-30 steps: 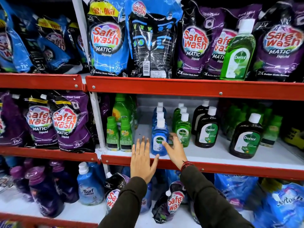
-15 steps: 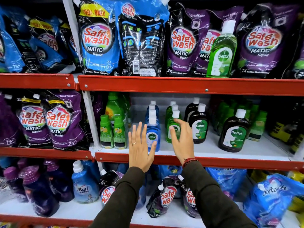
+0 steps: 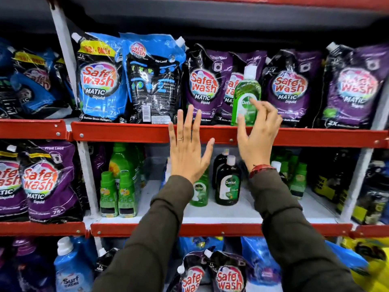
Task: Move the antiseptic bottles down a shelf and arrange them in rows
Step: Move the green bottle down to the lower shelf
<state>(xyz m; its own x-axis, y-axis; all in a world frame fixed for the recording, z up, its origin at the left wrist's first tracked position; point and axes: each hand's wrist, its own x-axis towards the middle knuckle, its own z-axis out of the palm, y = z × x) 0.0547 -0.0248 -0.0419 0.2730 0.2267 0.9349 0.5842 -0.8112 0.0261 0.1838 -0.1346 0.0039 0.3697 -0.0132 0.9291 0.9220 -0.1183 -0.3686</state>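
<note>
A light green antiseptic bottle with a white cap stands upright on the upper red shelf, among purple detergent pouches. My right hand is raised just in front of its lower half, fingers curled and apart, blurred, holding nothing. My left hand is flat and spread in front of the shelf edge, empty. On the middle shelf stand a dark brown antiseptic bottle and a small green one. My arms hide the blue bottles and part of the rows there.
Blue and purple detergent pouches fill the upper shelf. Small green-capped bottles stand at the middle shelf's left, more green bottles at its right. A white upright post divides the bays. Pouches and a blue detergent bottle sit below.
Both hands rose from the middle shelf's bottles to the upper shelf edge. My right hand now reaches the green bottle above. The view tilted upward.
</note>
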